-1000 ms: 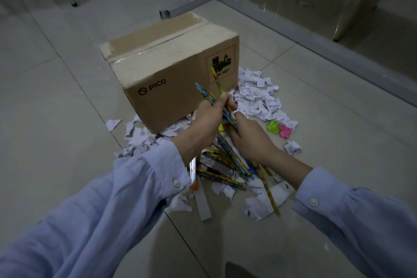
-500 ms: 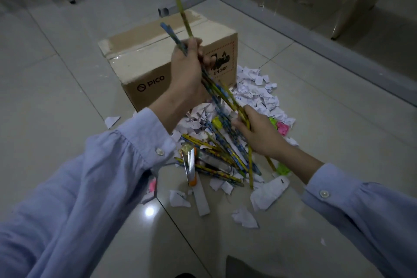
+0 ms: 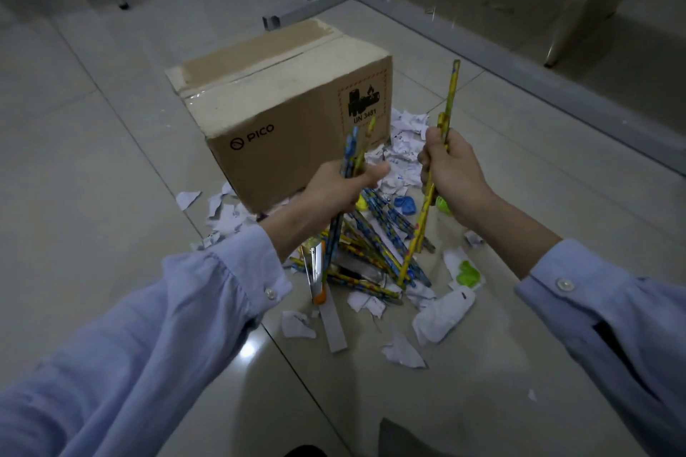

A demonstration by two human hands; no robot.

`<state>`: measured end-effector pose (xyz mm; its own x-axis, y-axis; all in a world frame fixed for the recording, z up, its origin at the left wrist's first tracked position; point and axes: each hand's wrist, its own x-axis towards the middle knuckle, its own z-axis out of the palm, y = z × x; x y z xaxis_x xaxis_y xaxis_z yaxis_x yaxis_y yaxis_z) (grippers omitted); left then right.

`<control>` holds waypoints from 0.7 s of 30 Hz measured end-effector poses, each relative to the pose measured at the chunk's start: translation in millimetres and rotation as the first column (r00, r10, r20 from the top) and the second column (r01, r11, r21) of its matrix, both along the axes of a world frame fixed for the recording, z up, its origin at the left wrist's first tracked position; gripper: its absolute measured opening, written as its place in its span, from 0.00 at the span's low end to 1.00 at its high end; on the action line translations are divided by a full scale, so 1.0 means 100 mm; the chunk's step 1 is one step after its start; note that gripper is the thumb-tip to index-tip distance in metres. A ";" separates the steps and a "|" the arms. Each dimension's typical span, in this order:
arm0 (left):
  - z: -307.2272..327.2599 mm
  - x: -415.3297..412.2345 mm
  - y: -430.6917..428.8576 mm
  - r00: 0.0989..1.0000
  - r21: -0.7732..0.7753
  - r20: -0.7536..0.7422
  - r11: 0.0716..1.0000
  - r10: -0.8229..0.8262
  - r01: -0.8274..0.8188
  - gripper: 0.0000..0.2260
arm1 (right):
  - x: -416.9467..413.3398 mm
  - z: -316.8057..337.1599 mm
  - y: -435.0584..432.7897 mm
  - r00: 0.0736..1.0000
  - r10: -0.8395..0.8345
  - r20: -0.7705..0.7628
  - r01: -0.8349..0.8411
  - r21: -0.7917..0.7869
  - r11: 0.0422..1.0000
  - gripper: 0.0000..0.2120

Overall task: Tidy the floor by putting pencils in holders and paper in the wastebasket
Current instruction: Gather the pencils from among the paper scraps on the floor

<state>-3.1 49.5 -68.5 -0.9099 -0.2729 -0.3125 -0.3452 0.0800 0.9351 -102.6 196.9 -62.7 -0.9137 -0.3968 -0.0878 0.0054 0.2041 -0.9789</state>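
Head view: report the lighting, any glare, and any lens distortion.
Head view: dim, cool light throughout; one small glare spot on the glossy floor by the left sleeve; wide-angle bending curves the tile joints and stretches the left sleeve and right sleeve at the edges; the box print is readable, so focus is fair.

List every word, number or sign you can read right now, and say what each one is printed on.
"PICO", beside a round logo, on the near side of the cardboard box.
"UN 3481", under a battery-and-flame picture, on the warning label on that same side.
Marks on the torn paper: too small to read.
Patterns on the pencils: no readable text.
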 end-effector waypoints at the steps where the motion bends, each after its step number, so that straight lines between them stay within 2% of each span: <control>1: -0.03 0.02 0.03 0.999 -0.005 0.003 0.999 -0.049 0.049 0.14 | 0.01 0.01 -0.02 1.000 -0.014 0.017 0.014 -0.008 1.000 0.12; 6: -0.09 0.06 0.15 0.980 0.024 0.019 0.980 -0.196 0.196 0.11 | 0.06 0.03 -0.10 0.978 -0.186 0.097 0.191 -0.053 0.980 0.10; 10: -0.14 0.06 0.18 0.972 0.058 0.005 0.971 -0.233 0.232 0.13 | 0.07 0.04 -0.12 0.963 -0.260 0.067 0.263 -0.027 0.965 0.12; 16: -0.14 0.07 0.15 0.960 0.120 -0.064 0.952 -0.274 0.280 0.07 | 0.00 0.06 -0.10 0.884 -0.349 0.310 0.386 -0.062 0.921 0.12; 18: -0.14 0.06 0.11 0.968 0.174 -0.042 0.952 -0.246 0.250 0.13 | -0.01 0.05 -0.09 0.860 -0.358 0.364 0.414 -0.087 0.906 0.14; 21: -0.15 0.06 0.05 0.969 0.171 -0.017 0.954 -0.248 0.247 0.12 | 0.01 0.03 -0.09 0.845 -0.367 0.390 0.441 -0.118 0.890 0.16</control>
<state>2.6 54.9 -83.6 -0.9406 0.0187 -0.3389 -0.3389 0.0031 0.9408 -102.0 187.5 -59.2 -0.9201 -0.0414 -0.3895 0.3916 -0.0859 -0.9161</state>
